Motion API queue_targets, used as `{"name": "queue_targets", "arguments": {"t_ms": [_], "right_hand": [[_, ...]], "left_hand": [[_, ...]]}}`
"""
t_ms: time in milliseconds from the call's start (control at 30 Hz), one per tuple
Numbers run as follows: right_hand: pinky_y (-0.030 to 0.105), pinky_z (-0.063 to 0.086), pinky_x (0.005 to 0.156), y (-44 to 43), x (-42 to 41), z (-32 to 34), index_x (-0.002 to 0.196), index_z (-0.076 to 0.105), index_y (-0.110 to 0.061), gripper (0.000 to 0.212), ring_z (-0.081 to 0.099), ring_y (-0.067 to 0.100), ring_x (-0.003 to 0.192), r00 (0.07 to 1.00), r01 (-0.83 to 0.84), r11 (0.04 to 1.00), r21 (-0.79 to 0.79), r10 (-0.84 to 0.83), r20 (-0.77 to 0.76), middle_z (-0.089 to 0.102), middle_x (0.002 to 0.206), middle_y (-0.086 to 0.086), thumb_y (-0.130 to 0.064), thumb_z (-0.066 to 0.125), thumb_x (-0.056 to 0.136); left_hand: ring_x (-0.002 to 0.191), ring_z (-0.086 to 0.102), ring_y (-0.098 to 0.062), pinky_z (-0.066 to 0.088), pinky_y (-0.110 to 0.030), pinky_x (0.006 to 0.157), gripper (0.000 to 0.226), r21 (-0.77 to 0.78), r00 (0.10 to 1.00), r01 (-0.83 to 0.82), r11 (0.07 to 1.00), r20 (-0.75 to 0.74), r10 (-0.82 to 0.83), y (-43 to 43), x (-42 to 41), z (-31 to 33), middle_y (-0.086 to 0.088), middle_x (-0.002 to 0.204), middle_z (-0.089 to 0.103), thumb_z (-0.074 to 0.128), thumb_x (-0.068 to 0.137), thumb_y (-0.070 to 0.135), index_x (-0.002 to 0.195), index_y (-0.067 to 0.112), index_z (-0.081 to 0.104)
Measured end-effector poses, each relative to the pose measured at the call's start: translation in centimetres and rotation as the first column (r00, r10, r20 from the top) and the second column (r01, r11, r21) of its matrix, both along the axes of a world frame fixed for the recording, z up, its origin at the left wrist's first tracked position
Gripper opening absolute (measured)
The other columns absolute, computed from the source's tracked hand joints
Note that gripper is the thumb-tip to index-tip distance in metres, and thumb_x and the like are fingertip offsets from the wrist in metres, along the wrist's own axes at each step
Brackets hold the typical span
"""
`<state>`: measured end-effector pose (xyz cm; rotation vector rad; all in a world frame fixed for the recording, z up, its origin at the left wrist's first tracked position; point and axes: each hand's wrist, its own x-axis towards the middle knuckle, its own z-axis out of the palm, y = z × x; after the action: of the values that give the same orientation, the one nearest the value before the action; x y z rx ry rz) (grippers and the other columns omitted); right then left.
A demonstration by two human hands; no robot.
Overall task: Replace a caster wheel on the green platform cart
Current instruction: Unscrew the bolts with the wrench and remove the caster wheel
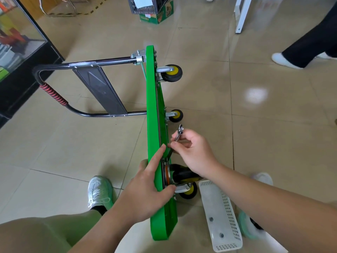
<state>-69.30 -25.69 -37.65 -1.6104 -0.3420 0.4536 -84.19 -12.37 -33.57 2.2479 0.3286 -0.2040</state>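
Observation:
The green platform cart (152,99) stands on its side edge on the floor, with its wheels pointing right. My left hand (145,189) lies over the cart's top edge, its fingers straight along the deck and its thumb on the mounting plate of the near caster wheel (184,181). My right hand (193,152) pinches a small metal wrench (178,133) just above that caster, close to the cart's underside. Two more yellow-hubbed casters (172,73) (176,115) sit farther along the deck.
The black folding handle (85,63) with a red grip lies on the floor to the left. A white perforated basket (221,216) holding a few bolts sits by my right foot. A person's legs are at the far right; a green box stands at the back.

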Motion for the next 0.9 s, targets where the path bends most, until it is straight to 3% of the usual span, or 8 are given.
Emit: {"name": "queue_targets", "arguments": {"t_ms": [100,167,233,367,533,733,900], "right_hand": [[0.04,0.062,0.086,0.0,1.2,-0.5,0.099,0.071,-0.026,0.018,0.076,0.016,0.093,0.995,0.05,0.998,0.046,-0.045,-0.093,0.077,0.094,-0.002,-0.01,0.072,0.091],[0.037,0.064,0.079,0.0,2.2,-1.0,0.103,0.071,-0.023,0.018,0.077,0.018,0.091,0.985,0.082,0.994,0.077,-0.069,-0.161,0.076,0.093,-0.001,-0.009,0.071,0.093],[0.034,0.063,0.073,0.3,3.6,-1.2,0.103,0.071,-0.022,0.018,0.077,0.022,0.089,0.97,0.108,0.99,0.09,-0.085,-0.227,0.076,0.091,0.0,-0.007,0.071,0.093],[0.035,0.063,0.07,1.7,5.7,-1.8,0.102,0.071,-0.015,0.015,0.078,0.028,0.084,0.941,0.062,0.993,0.1,-0.025,-0.338,0.078,0.085,-0.004,-0.006,0.074,0.09],[0.035,0.062,0.067,3.4,6.9,-2.2,0.101,0.071,-0.012,0.015,0.078,0.028,0.08,0.92,-0.027,0.996,0.088,0.059,-0.387,0.079,0.09,0.007,-0.006,0.076,0.089],[0.04,0.063,0.072,4.5,7.0,-2.2,0.117,0.067,0.002,0.029,0.075,0.04,0.09,0.896,-0.157,0.986,0.047,0.163,-0.413,0.074,0.105,0.023,-0.007,0.074,0.09],[0.034,0.063,0.068,4.8,7.0,-2.9,0.12,0.065,0.003,0.029,0.076,0.029,0.078,0.864,-0.147,0.989,0.031,0.144,-0.483,0.073,0.106,0.018,-0.006,0.07,0.093]], "left_hand": [[0.103,0.053,0.013,0.032,-0.001,0.085,0.101,0.007,1.0,0.0,1.0,0.006,0.0,0.1,0.0,-0.3,0.015,0.132,0.044,0.07,0.084,0.049,0.146,0.079,-0.004],[0.1,0.047,0.027,0.031,0.006,0.081,0.102,0.011,1.0,0.003,1.0,0.008,-0.003,0.1,0.0,-0.5,0.02,0.128,0.042,0.072,0.085,0.047,0.146,0.078,-0.003],[0.099,0.045,0.031,0.031,0.009,0.079,0.103,0.012,1.0,0.003,1.0,0.007,-0.004,0.0,0.1,-0.5,0.025,0.124,0.04,0.073,0.086,0.046,0.147,0.078,-0.003],[0.099,0.05,0.019,0.029,0.0,0.084,0.104,0.024,1.0,0.0,1.0,0.005,0.0,-0.1,0.2,-0.2,0.02,0.128,0.04,0.072,0.084,0.047,0.146,0.079,-0.005],[0.107,0.054,-0.003,0.036,-0.021,0.093,0.104,0.024,1.0,-0.006,1.0,0.009,0.005,-0.2,0.0,0.1,0.019,0.131,0.04,0.071,0.081,0.051,0.145,0.079,-0.006],[0.109,0.054,-0.001,0.032,-0.009,0.09,0.104,0.018,1.0,-0.005,1.0,0.007,0.005,-0.1,0.0,-0.2,0.019,0.135,0.041,0.072,0.081,0.048,0.146,0.079,-0.004],[0.106,0.054,0.007,0.034,-0.01,0.091,0.103,0.002,1.0,0.0,1.0,0.004,0.0,-0.1,0.0,-0.2,0.021,0.136,0.04,0.071,0.08,0.049,0.145,0.079,-0.003]]}}
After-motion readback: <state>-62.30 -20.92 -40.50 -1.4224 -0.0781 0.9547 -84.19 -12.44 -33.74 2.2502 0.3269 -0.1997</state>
